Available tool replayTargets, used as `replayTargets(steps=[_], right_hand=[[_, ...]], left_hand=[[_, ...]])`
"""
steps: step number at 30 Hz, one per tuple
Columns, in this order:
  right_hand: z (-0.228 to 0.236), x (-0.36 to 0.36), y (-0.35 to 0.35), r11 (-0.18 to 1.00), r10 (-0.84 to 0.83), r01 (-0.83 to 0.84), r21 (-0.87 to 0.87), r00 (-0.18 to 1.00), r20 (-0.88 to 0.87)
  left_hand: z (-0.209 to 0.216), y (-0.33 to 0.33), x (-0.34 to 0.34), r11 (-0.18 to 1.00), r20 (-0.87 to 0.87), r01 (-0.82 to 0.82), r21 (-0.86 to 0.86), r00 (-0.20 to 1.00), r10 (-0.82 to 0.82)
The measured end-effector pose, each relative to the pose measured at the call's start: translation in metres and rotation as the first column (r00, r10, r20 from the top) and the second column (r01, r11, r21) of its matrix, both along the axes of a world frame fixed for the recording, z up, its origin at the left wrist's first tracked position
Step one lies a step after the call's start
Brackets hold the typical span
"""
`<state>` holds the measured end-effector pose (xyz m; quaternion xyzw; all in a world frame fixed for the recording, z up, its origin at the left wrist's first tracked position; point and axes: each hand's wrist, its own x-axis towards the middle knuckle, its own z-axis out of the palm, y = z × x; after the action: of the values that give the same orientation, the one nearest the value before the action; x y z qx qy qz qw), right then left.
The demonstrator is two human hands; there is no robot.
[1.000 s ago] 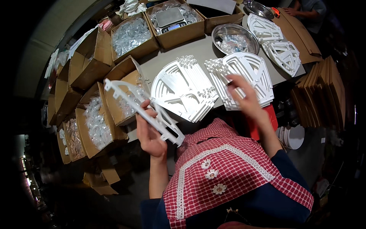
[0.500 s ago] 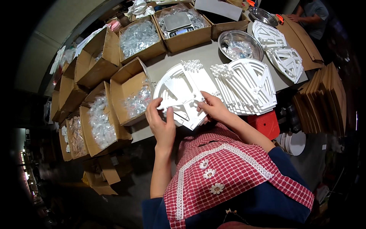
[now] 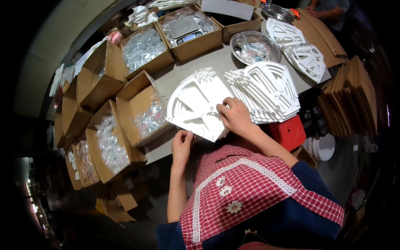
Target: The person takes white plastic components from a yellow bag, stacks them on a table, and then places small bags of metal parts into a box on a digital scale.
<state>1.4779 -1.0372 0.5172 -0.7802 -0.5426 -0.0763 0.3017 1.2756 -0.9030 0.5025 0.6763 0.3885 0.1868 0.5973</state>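
Note:
A stack of white fan-shaped plastic panels (image 3: 192,97) lies on the table in front of me, its pointed end toward my apron. My right hand (image 3: 236,118) rests on the right edge of this stack, its fingers curled down onto the top panel. At the near left edge is my left hand (image 3: 181,146), thumb and fingers pinched together; whether they grip the edge or a small thing is hidden. Right of my right hand sits a second, fanned-out stack of the same white panels (image 3: 278,85).
Cardboard boxes of small clear bags (image 3: 121,132) line the table's left and far sides. A digital scale (image 3: 184,27) sits on one box. Beyond the stacks stand a metal bowl (image 3: 275,53) and more white panels (image 3: 309,62). A red stool (image 3: 287,132) is below; a person works at far right.
My left hand has drawn down and away from the panel's left side, its fingers closing. My right hand has shifted up onto the panel's right edge. The panel now lies flatter on the stack.

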Motion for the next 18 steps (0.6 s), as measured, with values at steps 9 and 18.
replayTargets(steps=[9,18], right_hand=[[-0.016,0.147,-0.124,0.735,-0.647,0.653,0.181,0.756,-0.101],[-0.034,0.137,-0.186,0.94,-0.041,0.339,-0.025,0.041,-0.998]], left_hand=[[0.021,-0.009,0.002,0.982,0.142,-0.16,0.102,0.979,0.145],[0.056,-0.031,0.057,0.965,0.184,0.264,0.01,0.948,-0.261]])
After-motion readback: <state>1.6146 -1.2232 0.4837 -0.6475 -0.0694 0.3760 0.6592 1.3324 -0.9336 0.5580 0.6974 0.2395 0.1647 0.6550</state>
